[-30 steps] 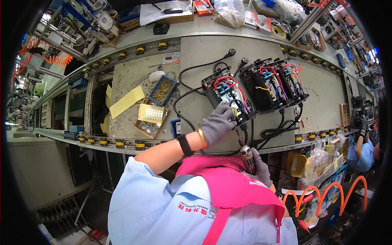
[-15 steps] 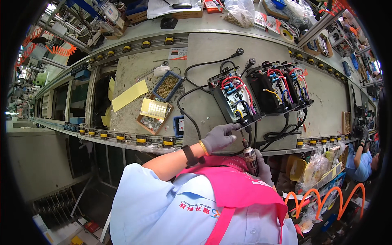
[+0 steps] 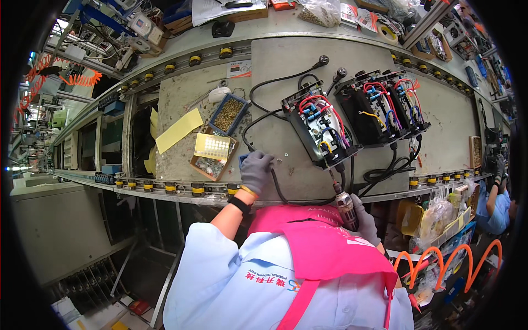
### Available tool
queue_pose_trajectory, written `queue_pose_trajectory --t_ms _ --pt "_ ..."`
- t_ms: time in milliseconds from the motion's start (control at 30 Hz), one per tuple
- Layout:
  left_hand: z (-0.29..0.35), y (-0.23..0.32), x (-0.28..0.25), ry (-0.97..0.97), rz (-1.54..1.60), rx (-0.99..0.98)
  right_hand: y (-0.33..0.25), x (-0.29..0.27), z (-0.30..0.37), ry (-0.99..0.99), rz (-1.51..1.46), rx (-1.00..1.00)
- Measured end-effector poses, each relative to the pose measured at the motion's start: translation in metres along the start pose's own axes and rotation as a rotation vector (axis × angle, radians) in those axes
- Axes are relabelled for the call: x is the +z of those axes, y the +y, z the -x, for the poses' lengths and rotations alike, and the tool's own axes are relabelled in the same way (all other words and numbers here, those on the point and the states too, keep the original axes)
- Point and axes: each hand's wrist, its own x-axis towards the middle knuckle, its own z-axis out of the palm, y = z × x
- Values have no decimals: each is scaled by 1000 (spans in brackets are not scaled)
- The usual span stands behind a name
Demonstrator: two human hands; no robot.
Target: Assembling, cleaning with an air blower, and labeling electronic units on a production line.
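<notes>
My right hand [image 3: 365,221], in a grey glove, is wrapped round a power screwdriver [image 3: 346,208]. Its bit points up at the lower end plate of the leftmost black electrical unit [image 3: 319,129], which has red, blue and yellow wires in its open top. Whether the bit touches the plate I cannot tell. Over a small blue box [image 3: 242,158], mostly hidden, is my gloved left hand [image 3: 256,171]. Its fingertips are pinched together beside a black power cable [image 3: 246,133]; anything between them is too small to make out.
Two more wired black units [image 3: 365,113] [image 3: 410,104] stand to the right, cables [image 3: 379,175] coiled below. Left are a blue tray of brass-coloured fasteners [image 3: 227,114], a cardboard box [image 3: 212,165] and yellow paper [image 3: 180,131]. A coiled orange hose [image 3: 440,261] hangs right; a co-worker [image 3: 492,209] is beyond.
My left hand has left the leftmost unit's lower edge and moved left to the small blue box, its fingers now pinched. My right hand still holds the screwdriver below the unit. The view has shifted slightly.
</notes>
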Motion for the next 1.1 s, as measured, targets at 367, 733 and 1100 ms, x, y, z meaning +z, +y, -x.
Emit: queue_pose_trajectory --t_ms 367,733,1100 --pt "-12 -6 30 -88 -398 309 -1 -3 1 -13 23 35" --pt "-16 72 -18 110 488 114 1 -1 1 -12 -10 17" --pt "-65 132 -27 -106 229 525 -6 -3 1 -18 44 23"
